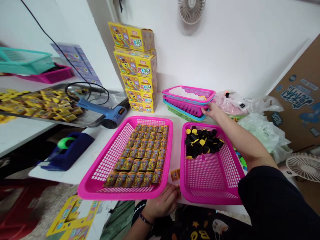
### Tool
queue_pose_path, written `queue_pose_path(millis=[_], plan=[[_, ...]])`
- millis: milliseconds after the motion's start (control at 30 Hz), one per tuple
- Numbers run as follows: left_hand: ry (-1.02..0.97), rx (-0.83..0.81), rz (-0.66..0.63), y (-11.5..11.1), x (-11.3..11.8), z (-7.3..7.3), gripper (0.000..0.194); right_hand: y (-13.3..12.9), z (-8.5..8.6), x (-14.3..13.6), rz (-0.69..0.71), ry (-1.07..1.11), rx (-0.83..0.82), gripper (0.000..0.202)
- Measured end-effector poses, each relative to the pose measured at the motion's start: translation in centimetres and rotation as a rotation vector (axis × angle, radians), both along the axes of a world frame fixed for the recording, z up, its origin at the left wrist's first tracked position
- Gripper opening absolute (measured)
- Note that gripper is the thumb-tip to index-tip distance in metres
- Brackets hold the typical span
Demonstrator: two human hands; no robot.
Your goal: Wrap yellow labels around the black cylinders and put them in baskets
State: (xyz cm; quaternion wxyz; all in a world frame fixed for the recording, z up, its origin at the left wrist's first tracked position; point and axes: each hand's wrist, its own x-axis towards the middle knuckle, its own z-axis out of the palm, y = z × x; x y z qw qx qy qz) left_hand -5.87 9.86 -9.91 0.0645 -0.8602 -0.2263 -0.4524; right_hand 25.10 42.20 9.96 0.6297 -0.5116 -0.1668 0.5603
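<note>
Stacked baskets (189, 91) being gripped at their edge by the right hand (212, 110), fingers curled, a small packet (178, 191) being pinched by the left hand (163, 201) between two pink baskets (126, 193).

left hand (163, 201): small packet (178, 190) | right hand (211, 110): nested pink, blue, green baskets (186, 106) near wall (237, 43)

Two pink rectangular perforated baskets (170, 150) (207, 181): smooth semi-gloss plastic. Small brown-and-yellow packets (147, 143): glossy printed wrap. Stacked yellow printed boxes (137, 65): smooth cardboard, slight sheen. White flat bench (100, 143): smooth. Navy tape dispenser (76, 155): plastic. Crumpled translucent bags (267, 133): thin shiny plastic. Black sleeve (272, 196): matt cloth.
</note>
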Motion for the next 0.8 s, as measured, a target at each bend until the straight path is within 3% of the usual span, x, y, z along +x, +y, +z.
queue_pose_path(millis=[167,400,600,800], plan=[[-0.001,-0.012,-0.007,0.0,0.1,-0.3,0.027,-1.4,0.8,0.3,0.037,-0.021,-0.009,0.025],[0.024,0.017,0.051,0.0,0.1,-0.8,0.028,-1.6,1.7,-0.5,0.110,-0.038,-0.004,0.048],[0.009,0.013,0.059,0.0,0.2,-0.3,0.030,-1.4,0.7,-1.1,0.084,-0.051,0.053,0.051],[0.012,0.031,0.073,-0.1,0.2,-0.8,0.028,-1.3,-0.4,0.0,0.037,-0.073,-0.018,0.063]])
